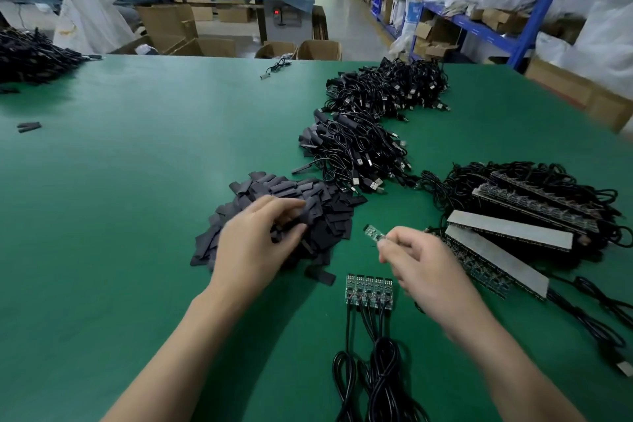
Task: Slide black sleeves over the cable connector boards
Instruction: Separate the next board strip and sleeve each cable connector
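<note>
The left hand (255,240) is gripping black sleeves (329,212) in the pile on the green bench (120,216). At three o'clock from it, the right hand (421,264) is pinching a green board (372,233). Five wired boards (368,289) are lying side by side at six o'clock from that board.

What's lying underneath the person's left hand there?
The left hand rests on a heap of flat black sleeves on the green table, its fingers curled round a few. Whatever sits beneath the palm is hidden.

Bright even overhead light; wide-angle edge bending; slight motion blur
</note>
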`<state>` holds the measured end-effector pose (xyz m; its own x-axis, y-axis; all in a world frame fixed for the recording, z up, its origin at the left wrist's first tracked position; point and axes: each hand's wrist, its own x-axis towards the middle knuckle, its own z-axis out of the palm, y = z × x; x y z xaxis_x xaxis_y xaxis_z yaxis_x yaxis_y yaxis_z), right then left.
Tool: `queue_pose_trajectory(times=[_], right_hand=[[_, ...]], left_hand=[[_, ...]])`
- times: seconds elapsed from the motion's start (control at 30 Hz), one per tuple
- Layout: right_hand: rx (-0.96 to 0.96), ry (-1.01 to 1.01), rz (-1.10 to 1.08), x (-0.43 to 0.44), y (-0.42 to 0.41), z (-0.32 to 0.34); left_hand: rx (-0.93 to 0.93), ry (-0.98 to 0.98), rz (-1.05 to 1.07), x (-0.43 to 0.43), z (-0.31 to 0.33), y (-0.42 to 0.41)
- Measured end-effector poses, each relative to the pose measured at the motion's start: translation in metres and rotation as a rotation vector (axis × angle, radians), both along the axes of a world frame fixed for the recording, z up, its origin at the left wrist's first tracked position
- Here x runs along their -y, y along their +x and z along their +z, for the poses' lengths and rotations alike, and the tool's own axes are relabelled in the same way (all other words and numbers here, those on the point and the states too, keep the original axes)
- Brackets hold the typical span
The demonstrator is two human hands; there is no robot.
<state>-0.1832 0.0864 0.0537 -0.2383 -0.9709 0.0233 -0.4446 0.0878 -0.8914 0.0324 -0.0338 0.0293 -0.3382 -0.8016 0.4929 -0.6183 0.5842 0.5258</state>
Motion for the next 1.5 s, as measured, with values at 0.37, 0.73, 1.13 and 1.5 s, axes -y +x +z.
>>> queue_pose_trajectory(times=[0.37, 0.73, 1.13, 1.5], right_hand=[[0.485, 0.112, 0.106, -0.006, 0.004, -0.024], [0.387, 0.054, 0.085, -0.009, -0.002, -0.027], [0.18, 0.009, 0.077, -0.01, 0.0, -0.034], [0.18, -0.005, 0.084, -0.011, -0.001, -0.031]], left_hand=[[-0.168, -0.097, -0.382, -0.048, -0.016, -0.019], [-0.276, -0.036, -0.347, -0.044, -0.023, -0.01], [-0.237, -0.056, -0.384, -0.046, -0.022, -0.009], [-0.225, -0.052, -0.38, -0.045, -0.02, -0.009]])
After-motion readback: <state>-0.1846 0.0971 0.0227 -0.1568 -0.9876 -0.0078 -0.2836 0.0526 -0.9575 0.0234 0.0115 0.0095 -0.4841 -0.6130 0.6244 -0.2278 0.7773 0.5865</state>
